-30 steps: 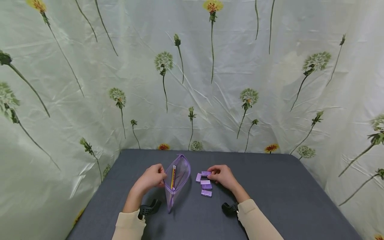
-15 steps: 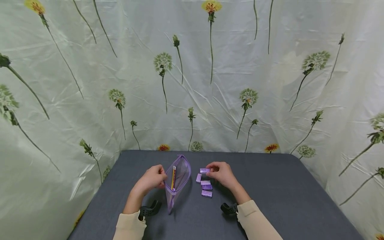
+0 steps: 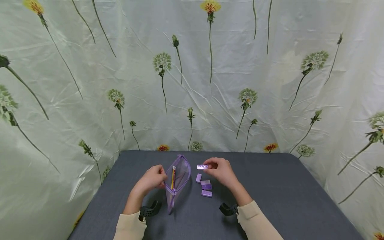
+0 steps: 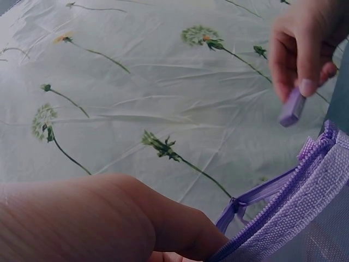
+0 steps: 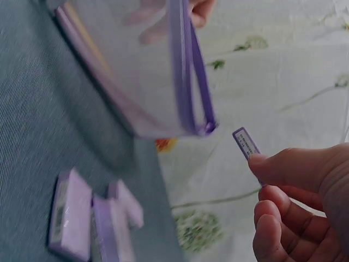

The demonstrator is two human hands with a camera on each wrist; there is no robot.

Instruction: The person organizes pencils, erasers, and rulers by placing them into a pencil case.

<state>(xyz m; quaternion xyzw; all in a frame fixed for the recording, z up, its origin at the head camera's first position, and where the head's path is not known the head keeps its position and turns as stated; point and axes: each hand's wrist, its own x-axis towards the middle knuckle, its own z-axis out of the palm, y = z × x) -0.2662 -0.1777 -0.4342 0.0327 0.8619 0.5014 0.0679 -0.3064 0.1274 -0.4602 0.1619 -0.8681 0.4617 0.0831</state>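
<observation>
My left hand (image 3: pixel 153 176) pinches the left edge of a see-through purple zip pouch (image 3: pixel 182 178), which stands with its mouth open. Pencils (image 3: pixel 173 178) lean inside it. In the left wrist view the thumb lies against the zipper (image 4: pixel 278 204). My right hand (image 3: pixel 221 170) pinches a small purple wrapped block (image 3: pixel 201 166) by one end, raised above the table to the right of the pouch; the right wrist view shows printing on its narrow side. Several similar blocks (image 3: pixel 206 193) lie on the table below that hand, some close together.
The dark grey table (image 3: pixel 270 200) runs back to a pale curtain (image 3: pixel 204 126) printed with dandelions. Black wrist mounts (image 3: pixel 151 208) sit at both sleeves.
My right hand has lifted the block from the group on the table and moved it up and left, slightly closer to the pouch. The left hand and the pouch stay almost still.
</observation>
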